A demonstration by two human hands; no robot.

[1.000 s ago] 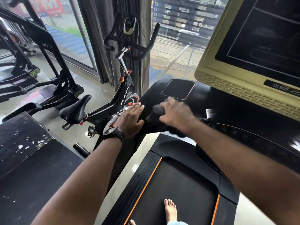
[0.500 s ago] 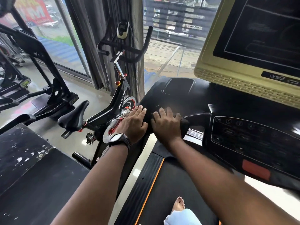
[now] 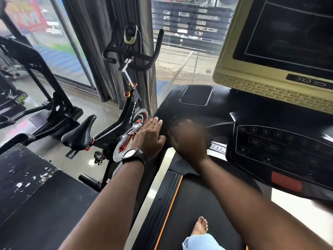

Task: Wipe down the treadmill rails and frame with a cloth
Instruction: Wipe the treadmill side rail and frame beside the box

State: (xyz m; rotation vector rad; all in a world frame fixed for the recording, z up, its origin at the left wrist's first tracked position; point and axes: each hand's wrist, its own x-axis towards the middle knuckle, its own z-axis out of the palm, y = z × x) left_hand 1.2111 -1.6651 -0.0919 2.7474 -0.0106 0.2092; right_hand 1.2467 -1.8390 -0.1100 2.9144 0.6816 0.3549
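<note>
Progress: early, we judge. Our left hand [image 3: 149,138] lies flat on the treadmill console's [image 3: 221,109] left edge, fingers straight and together. Right hand [image 3: 189,143] rubs the dark cloth [image 3: 173,127] just beside it, too blurred to tell its fingers' state. Side rail [image 3: 158,204] and lower frame are left.

Exercise bike [image 3: 132,115] left of treadmill console [image 3: 189,112], screen [image 3: 288,33] above.
</note>
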